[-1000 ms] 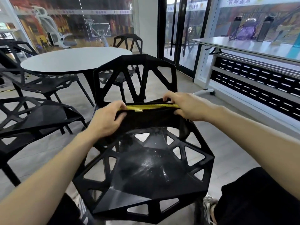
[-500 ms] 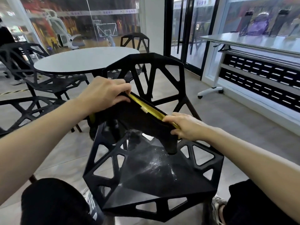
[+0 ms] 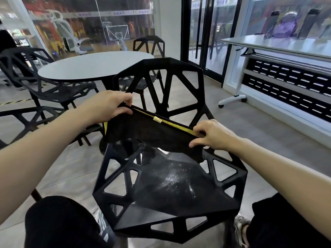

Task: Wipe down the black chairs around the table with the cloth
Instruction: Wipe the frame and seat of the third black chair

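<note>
Head view looks down over 2 bare forearms reaching toward a black chair [image 3: 172, 190] with a faceted seat cut through by triangular holes and an open, angular backrest. A black cloth [image 3: 152, 135] with a yellow edge and a small gold tag is stretched in the air between both hands, above the back part of the seat and in front of the backrest; its lower edge hangs down near the seat, though contact cannot be told. The left hand [image 3: 107, 106] holds the cloth's upper left corner, its grip closed on the fabric with thumb and curled fingers. The right hand [image 3: 213, 134] sits lower and nearer the camera, its grip pinching the yellow edge at the right corner. The cloth's top edge slopes down from left to right. The seat's centre shows a shiny, speckled patch. Behind the chair stands a round counter [image 3: 93, 66] with a pale top, with more black chairs [image 3: 53, 92] of the same kind around it. A long pale counter [image 3: 279, 44] runs along the window on the right. The person's dark-clothed knees frame the seat at the bottom.
</note>
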A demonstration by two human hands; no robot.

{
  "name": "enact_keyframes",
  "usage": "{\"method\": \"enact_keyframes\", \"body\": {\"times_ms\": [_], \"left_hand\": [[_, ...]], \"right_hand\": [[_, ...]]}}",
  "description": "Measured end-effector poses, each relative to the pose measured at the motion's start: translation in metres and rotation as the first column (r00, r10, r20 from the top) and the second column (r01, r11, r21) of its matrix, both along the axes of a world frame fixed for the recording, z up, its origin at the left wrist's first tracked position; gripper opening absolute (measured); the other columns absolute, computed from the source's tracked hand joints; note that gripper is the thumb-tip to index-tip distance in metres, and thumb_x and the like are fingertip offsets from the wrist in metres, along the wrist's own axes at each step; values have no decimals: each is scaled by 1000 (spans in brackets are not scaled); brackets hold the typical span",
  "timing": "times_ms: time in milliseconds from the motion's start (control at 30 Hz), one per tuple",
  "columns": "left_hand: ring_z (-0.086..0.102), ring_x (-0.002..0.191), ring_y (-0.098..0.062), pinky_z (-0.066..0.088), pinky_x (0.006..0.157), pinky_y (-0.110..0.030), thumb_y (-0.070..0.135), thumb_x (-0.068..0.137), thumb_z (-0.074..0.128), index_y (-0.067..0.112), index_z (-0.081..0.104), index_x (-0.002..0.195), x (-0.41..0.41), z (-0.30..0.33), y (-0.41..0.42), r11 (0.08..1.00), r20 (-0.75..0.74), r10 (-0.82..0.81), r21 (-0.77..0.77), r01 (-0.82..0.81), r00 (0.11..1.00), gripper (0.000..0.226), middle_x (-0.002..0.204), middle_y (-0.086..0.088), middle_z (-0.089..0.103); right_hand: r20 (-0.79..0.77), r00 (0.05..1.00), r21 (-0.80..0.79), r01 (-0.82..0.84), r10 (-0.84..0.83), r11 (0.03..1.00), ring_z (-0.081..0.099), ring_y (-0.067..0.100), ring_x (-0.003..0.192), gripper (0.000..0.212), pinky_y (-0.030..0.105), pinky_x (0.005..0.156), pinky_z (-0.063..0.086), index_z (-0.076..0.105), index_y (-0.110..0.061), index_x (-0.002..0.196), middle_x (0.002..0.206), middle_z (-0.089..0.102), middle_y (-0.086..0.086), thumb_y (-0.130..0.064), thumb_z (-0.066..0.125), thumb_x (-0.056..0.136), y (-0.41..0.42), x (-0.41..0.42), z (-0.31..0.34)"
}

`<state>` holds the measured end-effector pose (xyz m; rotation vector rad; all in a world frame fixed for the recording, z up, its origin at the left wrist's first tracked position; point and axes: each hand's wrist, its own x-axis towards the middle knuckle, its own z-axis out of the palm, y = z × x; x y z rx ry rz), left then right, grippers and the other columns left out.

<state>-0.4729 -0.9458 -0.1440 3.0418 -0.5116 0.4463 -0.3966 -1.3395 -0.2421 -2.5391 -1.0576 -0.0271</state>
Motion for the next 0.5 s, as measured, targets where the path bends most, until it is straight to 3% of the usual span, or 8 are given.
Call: {"method": "enact_keyframes", "body": {"times_ms": [100, 167, 233, 367, 500], "left_hand": [[63, 90, -9, 50, 82, -40, 29, 89, 88, 33, 69, 95, 2, 1, 7, 993, -102, 17, -116, -29, 995, 21, 90, 15, 68], [69, 96, -10, 55, 92, -42, 16, 85, 91, 38, 76, 93, 3, 6, 13, 985, -212, 30, -158, -64, 977, 28, 94, 15, 74], [71, 95, -8, 56, 93, -39, 7, 82, 92, 41, 81, 91, 2, 8, 19, 981, -285, 49, -167, -100, 957, 37, 92, 17, 77], [71, 92, -8, 57, 89, -40, 12, 81, 93, 47, 80, 88, 0, 2, 27, 986, -272, 70, -126, -108, 960, 38, 89, 19, 77], [70, 97, -16, 57, 93, -42, 15, 90, 85, 39, 78, 97, -1, -5, 19, 992, -216, 118, -22, -126, 969, 25, 94, 14, 76]], "right_hand": [[19, 998, -126, -50, 53, 991, 54, 16, 85, 37, 39, 79, 51, 52, -34, 76, 92, 53, -8, -49, 85, 85, -1, 2, 1], [38, 997, -217, -64, 73, 974, 57, 19, 95, 21, 42, 90, 52, 61, -29, 92, 103, 52, -7, -39, 80, 92, -2, 4, -4], [61, 995, -240, -62, 79, 969, 59, 18, 96, 13, 42, 92, 52, 64, -28, 96, 107, 53, -7, -36, 75, 96, -7, 5, -6], [101, 995, -108, -13, 24, 994, 53, 7, 77, 43, 29, 71, 41, 56, -26, 69, 86, 54, -9, -55, 74, 94, -17, 3, 6], [28, 999, -171, -25, 31, 985, 53, 7, 77, 51, 28, 68, 44, 58, -24, 65, 82, 57, -8, -68, 78, 82, -11, 1, 8]]}}
